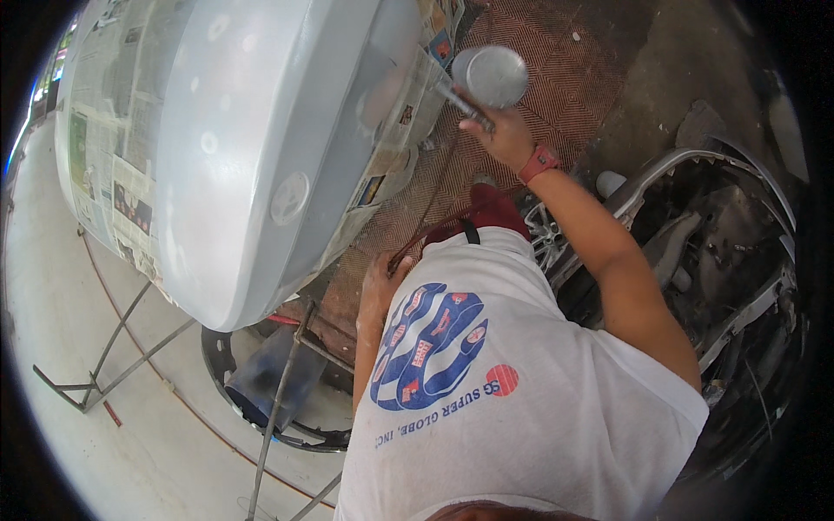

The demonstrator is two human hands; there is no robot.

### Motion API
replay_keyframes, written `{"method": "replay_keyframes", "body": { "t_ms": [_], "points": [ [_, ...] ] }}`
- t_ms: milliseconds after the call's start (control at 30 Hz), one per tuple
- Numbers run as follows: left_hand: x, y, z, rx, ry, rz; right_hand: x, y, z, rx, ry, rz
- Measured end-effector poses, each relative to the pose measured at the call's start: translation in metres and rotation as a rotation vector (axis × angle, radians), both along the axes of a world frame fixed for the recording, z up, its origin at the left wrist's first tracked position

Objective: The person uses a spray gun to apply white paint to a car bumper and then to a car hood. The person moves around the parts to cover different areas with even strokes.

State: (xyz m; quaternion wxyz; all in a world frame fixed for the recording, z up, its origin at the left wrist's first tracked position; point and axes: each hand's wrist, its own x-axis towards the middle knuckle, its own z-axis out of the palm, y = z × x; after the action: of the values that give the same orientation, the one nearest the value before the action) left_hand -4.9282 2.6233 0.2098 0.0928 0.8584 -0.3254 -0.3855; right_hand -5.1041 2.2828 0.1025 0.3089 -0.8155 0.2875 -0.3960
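right hand [499, 135] holding spray gun [493, 76] beside pale grey panel [234, 156]; left hand [380, 285] touching dark red hose [452, 218], grip unclear | risk: gun lingering too close could be causing runs; hose swinging inward could be scuffing panel

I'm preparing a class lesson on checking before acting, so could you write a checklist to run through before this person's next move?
1. Spray gun gripped: ok, in the right hand.
2. Hose held: ok, in the left hand.
3. Newspaper masking beside the pale panel: ok where visible; hidden edges, cannot tell.
4. Trigger released: cannot tell.
5. Paint level in the gun's cup: cannot tell.
6. Hands gloved: not ok, both are bare.
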Motion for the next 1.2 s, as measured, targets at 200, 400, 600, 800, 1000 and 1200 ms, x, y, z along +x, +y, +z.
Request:
{"method": "replay_keyframes", "body": {
  "t_ms": [200, 400, 600, 800, 1000, 1200],
  "points": [
    [0.008, 0.015, -0.017, 0.038, -0.008, -0.049, 0.012, 0.056, -0.011, 0.004, 0.009, 0.111],
    [0.009, 0.025, -0.022, 0.022, -0.078, -0.043, 0.011, 0.084, -0.03, 0.099, 0.077, 0.276],
    [0.007, 0.02, -0.02, 0.043, -0.017, -0.04, 0.009, 0.068, -0.034, 0.21, 0.09, 0.238],
    [-0.002, 0.016, -0.01, 0.091, -0.059, -0.012, 0.004, 0.029, -0.033, 0.265, 0.055, -0.007],
    [0.006, 0.016, -0.017, 0.106, 0.073, 0.053, 0.0, 0.037, -0.043, 0.088, 0.043, -0.025],
    [-0.001, 0.02, -0.02, 0.132, 0.044, 0.021, 0.014, 0.086, -0.057, 0.072, 0.035, 0.228]
  ]
}}
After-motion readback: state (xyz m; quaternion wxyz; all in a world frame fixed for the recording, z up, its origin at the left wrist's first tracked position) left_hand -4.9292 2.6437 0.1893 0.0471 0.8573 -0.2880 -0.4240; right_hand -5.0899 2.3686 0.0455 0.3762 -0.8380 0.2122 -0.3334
